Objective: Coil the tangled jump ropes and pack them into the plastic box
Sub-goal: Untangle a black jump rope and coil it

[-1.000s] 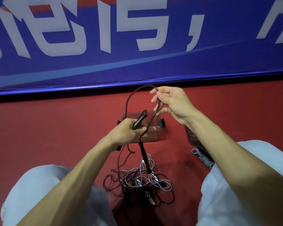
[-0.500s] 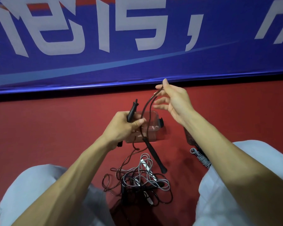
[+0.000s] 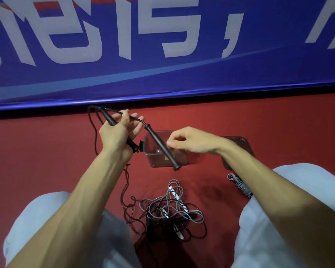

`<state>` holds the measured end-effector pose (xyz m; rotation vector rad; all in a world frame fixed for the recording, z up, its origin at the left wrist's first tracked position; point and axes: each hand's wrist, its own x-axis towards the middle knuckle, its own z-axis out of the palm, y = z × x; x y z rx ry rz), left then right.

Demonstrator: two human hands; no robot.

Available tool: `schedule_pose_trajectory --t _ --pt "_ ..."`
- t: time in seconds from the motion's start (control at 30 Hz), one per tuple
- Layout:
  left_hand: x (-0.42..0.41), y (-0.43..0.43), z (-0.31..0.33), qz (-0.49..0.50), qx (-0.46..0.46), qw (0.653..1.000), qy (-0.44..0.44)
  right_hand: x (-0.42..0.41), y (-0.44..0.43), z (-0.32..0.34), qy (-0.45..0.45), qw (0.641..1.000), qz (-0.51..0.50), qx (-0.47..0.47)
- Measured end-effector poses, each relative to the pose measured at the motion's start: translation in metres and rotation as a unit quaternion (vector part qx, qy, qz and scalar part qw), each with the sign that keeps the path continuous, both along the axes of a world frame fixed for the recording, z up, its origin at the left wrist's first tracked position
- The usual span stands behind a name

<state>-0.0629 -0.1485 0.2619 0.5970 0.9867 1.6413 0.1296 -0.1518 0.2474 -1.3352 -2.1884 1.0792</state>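
Note:
My left hand (image 3: 117,132) grips one black handle (image 3: 110,118) of a dark jump rope, with the cord looping up over its fingers. The rope's second black handle (image 3: 161,148) hangs down from that cord in front of the clear plastic box (image 3: 182,161). My right hand (image 3: 190,143) hovers over the box with curled fingers, its fingertips at the hanging handle. A tangle of grey and dark ropes (image 3: 170,207) with white handles lies on the red floor between my knees. The dark cord (image 3: 125,182) trails from my left hand down into that tangle.
The box's dark lid (image 3: 240,144) lies on the floor to the right of the box, partly behind my right forearm. A bundled grey rope (image 3: 239,185) rests by my right knee. A blue banner wall (image 3: 162,55) closes off the far side.
My left hand rose and moved left, carrying its handle. The second handle swung up from the floor and now hangs over the box. My right hand dropped from the cord loop toward that handle.

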Motion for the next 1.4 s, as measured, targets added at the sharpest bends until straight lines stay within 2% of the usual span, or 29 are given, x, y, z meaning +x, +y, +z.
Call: schedule_pose_trajectory --t 0.1,0.2,0.37,0.43,0.5,0.6,0.7,0.8,0.93,1.0,1.1,1.27,1.4 --pt "-0.002 0.001 -0.001 0.029 -0.005 0.999 -0.022 -0.006 -0.004 0.001 0.057 0.996 0.022 -0.069" --pt "-0.002 0.001 -0.002 0.044 0.002 0.999 -0.008 -0.012 -0.007 0.000 0.057 0.995 0.035 -0.076" --pt "0.004 -0.004 0.000 0.048 0.023 0.995 0.086 -0.023 -0.009 -0.007 0.081 0.994 0.004 -0.073" --pt "0.008 -0.007 0.002 0.042 0.035 0.992 0.115 -0.024 -0.009 -0.009 0.050 0.998 -0.011 -0.037" --pt "0.010 -0.010 0.004 0.035 0.045 0.990 0.125 -0.022 -0.008 -0.013 -0.019 0.998 -0.046 0.029" --pt "0.011 -0.012 0.006 0.033 0.044 0.993 0.109 -0.019 -0.005 -0.019 -0.052 0.992 -0.091 0.071" --pt "0.011 -0.011 0.006 0.032 0.037 0.996 0.076 -0.020 -0.007 -0.021 -0.068 0.995 -0.043 0.053" --pt "0.012 -0.011 0.007 0.022 0.036 0.999 0.034 -0.029 -0.010 -0.022 -0.048 0.997 0.007 0.053" --pt "0.011 -0.008 0.004 0.018 0.036 0.999 0.011 -0.032 -0.009 -0.023 -0.031 0.995 -0.023 0.087" --pt "0.010 -0.005 -0.001 -0.006 0.028 0.998 0.061 -0.029 -0.008 -0.018 0.002 0.994 -0.052 0.097" --pt "0.015 -0.006 -0.007 -0.096 0.008 0.983 0.156 -0.023 -0.009 -0.010 0.018 0.991 -0.063 0.116" --pt "0.021 -0.011 -0.009 -0.178 0.012 0.945 0.274 -0.018 -0.009 -0.006 -0.058 0.977 -0.082 0.186" --pt "0.017 -0.011 -0.012 -0.205 0.017 0.906 0.371 -0.011 -0.013 0.004 -0.113 0.973 -0.084 0.185"
